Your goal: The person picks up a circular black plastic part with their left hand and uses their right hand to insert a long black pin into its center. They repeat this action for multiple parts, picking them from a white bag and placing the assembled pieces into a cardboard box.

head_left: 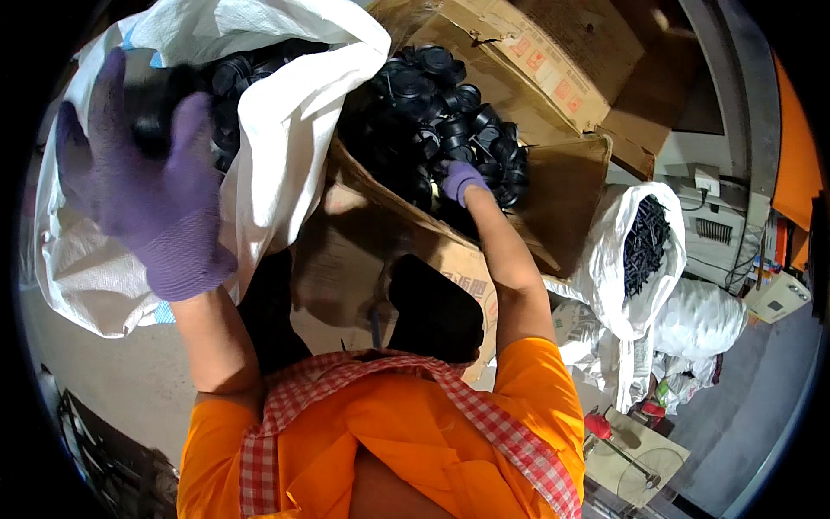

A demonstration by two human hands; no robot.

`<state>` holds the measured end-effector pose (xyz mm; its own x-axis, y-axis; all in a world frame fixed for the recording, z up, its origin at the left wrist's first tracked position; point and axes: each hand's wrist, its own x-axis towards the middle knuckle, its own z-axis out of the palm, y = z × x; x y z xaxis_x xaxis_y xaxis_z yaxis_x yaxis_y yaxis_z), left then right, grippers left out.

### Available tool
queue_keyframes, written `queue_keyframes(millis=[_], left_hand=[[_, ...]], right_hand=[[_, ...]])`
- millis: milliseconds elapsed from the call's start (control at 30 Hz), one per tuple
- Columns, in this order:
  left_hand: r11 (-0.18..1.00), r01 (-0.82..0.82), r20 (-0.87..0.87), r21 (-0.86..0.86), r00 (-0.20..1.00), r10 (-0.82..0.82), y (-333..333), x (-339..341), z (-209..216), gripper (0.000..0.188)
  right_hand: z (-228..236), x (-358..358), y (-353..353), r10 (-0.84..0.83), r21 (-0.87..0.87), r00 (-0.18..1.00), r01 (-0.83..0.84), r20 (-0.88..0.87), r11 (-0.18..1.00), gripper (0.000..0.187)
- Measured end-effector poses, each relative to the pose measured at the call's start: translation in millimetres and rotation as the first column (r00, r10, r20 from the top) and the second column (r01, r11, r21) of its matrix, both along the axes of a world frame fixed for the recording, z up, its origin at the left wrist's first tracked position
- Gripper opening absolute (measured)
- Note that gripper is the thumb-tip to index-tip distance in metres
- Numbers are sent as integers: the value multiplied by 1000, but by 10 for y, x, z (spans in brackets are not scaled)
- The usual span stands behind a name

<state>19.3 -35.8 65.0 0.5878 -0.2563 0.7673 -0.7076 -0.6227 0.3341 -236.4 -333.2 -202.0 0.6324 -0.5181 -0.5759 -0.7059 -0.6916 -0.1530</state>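
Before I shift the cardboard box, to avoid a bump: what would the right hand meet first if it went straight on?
The heaped black round plastic parts in the cardboard box; the purple-gloved right hand seems to be against them, though how deep it sits is hard to tell.

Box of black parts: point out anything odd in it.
A pale patch beside the right hand looks odd, since the parts around it are black; I cannot tell what it is.
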Motion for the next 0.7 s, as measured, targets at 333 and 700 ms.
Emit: queue_keyframes(millis=[333, 700], left_hand=[[374, 885, -427, -277, 235, -873, -540, -1191, -375, 23], [768, 16, -761, -640, -154, -631, -1058, -1348, -1616, 64]], right_hand=[[-183, 379, 29, 66, -103, 981, -86, -180, 991, 41], [1005, -327, 615, -456, 219, 625, 421, 634, 880, 28]])
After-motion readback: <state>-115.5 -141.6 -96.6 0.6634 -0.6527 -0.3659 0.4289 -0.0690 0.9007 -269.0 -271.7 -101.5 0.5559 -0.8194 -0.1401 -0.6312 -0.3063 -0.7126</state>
